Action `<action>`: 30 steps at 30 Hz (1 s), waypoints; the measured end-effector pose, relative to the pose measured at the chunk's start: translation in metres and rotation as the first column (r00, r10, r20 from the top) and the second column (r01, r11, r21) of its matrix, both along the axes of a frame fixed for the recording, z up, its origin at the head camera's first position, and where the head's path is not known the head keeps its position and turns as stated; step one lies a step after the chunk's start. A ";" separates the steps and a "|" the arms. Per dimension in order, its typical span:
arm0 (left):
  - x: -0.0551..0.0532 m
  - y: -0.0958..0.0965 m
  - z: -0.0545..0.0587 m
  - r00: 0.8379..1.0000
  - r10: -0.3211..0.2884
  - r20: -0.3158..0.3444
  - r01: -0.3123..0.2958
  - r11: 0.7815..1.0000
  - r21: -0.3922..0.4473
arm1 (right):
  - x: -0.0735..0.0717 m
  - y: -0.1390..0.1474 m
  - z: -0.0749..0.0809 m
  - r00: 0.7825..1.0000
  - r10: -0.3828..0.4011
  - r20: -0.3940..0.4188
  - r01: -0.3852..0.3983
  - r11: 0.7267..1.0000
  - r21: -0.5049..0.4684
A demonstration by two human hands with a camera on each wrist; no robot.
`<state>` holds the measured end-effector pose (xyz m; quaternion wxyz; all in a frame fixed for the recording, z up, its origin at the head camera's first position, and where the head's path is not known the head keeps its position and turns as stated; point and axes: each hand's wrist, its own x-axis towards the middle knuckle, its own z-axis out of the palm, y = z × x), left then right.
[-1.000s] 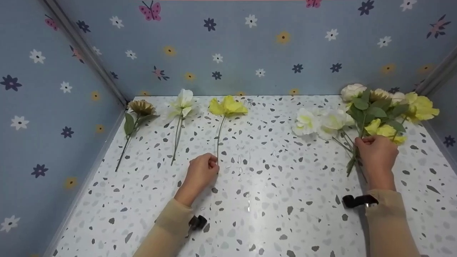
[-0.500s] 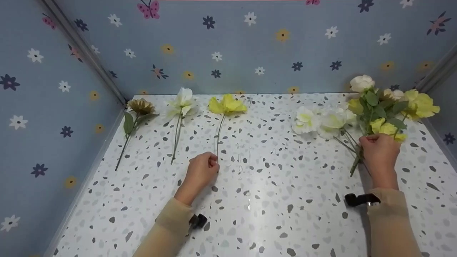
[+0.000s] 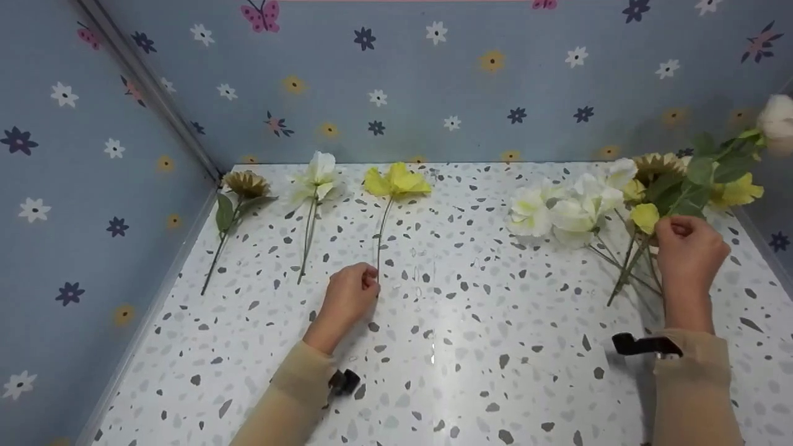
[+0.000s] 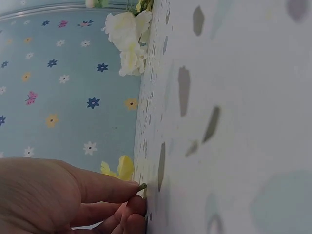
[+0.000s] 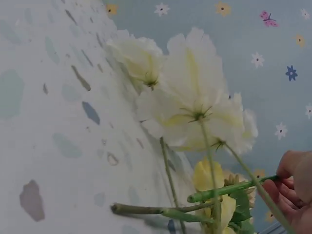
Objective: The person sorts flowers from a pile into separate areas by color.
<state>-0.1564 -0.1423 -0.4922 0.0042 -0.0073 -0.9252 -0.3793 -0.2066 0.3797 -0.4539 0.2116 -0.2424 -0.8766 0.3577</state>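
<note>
My left hand (image 3: 349,291) pinches the lower stem of a yellow artificial flower (image 3: 398,181) lying on the speckled table; the stem's cut end (image 4: 142,186) pokes past thumb and fingers in the left wrist view. At the right, my right hand (image 3: 692,263) holds the stem of a pale, round-headed flower (image 3: 777,121) between thumb and fingers. That bloom is raised and leans right, partly cut off by the view's edge. Its green stem (image 5: 229,188) crosses the right wrist view, near white flowers (image 5: 195,92) standing over the table.
Left of the yellow flower lie a white flower (image 3: 319,176) and a tan flower (image 3: 246,184) with green leaves. Below the raised bloom is a pile with white blooms (image 3: 579,210), yellow blooms (image 3: 737,189) and a tan bloom (image 3: 657,166). Patterned blue walls (image 3: 409,80) enclose the table.
My right hand has lifted the pale flower up out of the pile and moved it right, its head swinging to the right edge. The left hand and yellow flower have stayed put.
</note>
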 end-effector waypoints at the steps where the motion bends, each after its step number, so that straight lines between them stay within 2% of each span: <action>1: 0.000 0.000 -0.001 1.000 -0.004 -0.009 0.004 1.000 -0.003 | 0.000 -0.001 0.003 0.999 -0.021 -0.037 0.021 1.000 -0.006; 7: 0.000 0.001 -0.003 0.999 -0.029 -0.031 0.028 0.999 -0.033 | 0.004 -0.011 0.026 0.982 -0.099 -0.158 0.082 0.990 -0.112; 9: 0.000 0.001 -0.003 0.999 -0.037 -0.029 0.036 0.999 -0.039 | 0.006 -0.017 0.034 0.978 -0.098 -0.183 0.068 0.984 -0.165; 11: 0.000 0.001 -0.003 0.999 -0.046 -0.029 0.044 0.998 -0.045 | 0.010 -0.024 0.042 0.973 -0.070 -0.219 0.009 0.964 -0.267; 13: 0.000 0.001 -0.003 0.999 -0.045 -0.021 0.045 0.998 -0.037 | 0.013 -0.031 0.050 0.962 -0.023 -0.274 -0.095 0.906 -0.412; 14: -0.001 0.000 -0.002 0.999 -0.044 -0.016 0.044 0.999 -0.033 | 0.015 -0.035 0.054 0.955 0.001 -0.298 -0.153 0.859 -0.489; 16: 0.000 0.000 -0.001 0.999 -0.041 0.000 0.041 0.999 -0.021 | 0.017 -0.042 0.059 0.940 0.051 -0.337 -0.261 0.745 -0.614; 17: 0.000 -0.001 -0.001 0.999 -0.040 0.007 0.040 0.999 -0.014 | 0.018 -0.046 0.060 0.932 0.075 -0.355 -0.306 0.689 -0.657; 18: 0.000 -0.001 0.000 0.999 -0.037 0.018 0.037 0.999 -0.007 | 0.019 -0.049 0.062 0.927 0.108 -0.359 -0.339 0.650 -0.680; 20: 0.000 -0.001 0.002 0.999 -0.031 0.041 0.031 0.999 0.007 | 0.021 -0.057 0.063 0.917 0.169 -0.361 -0.388 0.592 -0.707; 21: 0.000 -0.001 0.003 0.998 -0.028 0.054 0.028 1.000 0.013 | 0.021 -0.060 0.063 0.910 0.196 -0.365 -0.409 0.569 -0.713; 23: -0.001 -0.001 0.004 0.997 -0.023 0.072 0.022 1.000 0.018 | 0.022 -0.068 0.063 0.897 0.246 -0.368 -0.442 0.551 -0.708; 27: 0.000 -0.001 0.009 0.997 -0.010 0.080 0.006 0.999 0.042 | 0.024 -0.088 0.060 0.878 0.327 -0.349 -0.476 0.539 -0.694; 30: 0.002 0.001 0.015 0.994 0.001 0.106 -0.013 0.993 0.120 | 0.024 -0.105 0.055 0.860 0.388 -0.332 -0.503 0.528 -0.685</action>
